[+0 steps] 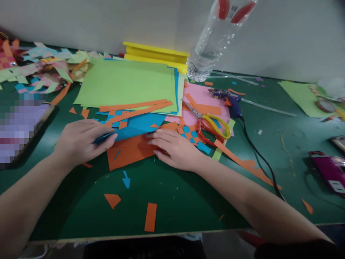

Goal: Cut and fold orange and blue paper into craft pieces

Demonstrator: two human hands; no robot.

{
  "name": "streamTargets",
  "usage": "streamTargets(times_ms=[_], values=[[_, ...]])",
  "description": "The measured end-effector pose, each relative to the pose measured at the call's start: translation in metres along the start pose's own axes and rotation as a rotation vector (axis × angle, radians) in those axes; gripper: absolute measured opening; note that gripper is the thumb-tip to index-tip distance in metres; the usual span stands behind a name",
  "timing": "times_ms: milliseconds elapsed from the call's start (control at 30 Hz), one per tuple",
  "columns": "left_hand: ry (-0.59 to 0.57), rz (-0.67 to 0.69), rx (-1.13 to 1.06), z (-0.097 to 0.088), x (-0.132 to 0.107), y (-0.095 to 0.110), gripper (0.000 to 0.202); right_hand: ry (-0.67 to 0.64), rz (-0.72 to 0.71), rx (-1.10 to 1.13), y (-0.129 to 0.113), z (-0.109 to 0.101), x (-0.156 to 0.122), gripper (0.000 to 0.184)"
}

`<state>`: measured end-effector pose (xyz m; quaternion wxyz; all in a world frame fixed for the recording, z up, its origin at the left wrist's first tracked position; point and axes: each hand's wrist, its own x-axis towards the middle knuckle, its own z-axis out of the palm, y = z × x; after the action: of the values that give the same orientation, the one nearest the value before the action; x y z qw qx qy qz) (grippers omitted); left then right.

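A folded blue paper sheet (134, 130) lies over an orange sheet (129, 153) on the green table (175, 201). My left hand (81, 141) pinches the blue sheet's left folded corner, fingers closed on it. Flat on the fold's right end rests my right hand (176, 147), its fingers stretched out and pressing on the blue and orange paper. A small woven blue-and-orange patch (188, 133) sits just beyond my right hand.
Red-and-yellow scissors (210, 124) lie on pink paper (202, 95). A glue gun (231, 102) with a black cord, a clear bottle (212, 39), green sheets (126, 82), yellow paper (156, 54), orange strips and scraps, woven pieces far left (35, 68), a phone (21, 122).
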<state>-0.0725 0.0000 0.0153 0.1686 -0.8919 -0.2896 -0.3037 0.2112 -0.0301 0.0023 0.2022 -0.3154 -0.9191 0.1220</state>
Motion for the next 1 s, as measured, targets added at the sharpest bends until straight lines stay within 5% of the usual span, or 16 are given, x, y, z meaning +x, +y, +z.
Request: streamTargets(times_ms=[1000], values=[[0.014, -0.004, -0.007, 0.0013, 0.0005, -0.0008, 0.006, 0.003, -0.001, 0.008, 0.0007, 0.0007, 0.0000, 0.027]])
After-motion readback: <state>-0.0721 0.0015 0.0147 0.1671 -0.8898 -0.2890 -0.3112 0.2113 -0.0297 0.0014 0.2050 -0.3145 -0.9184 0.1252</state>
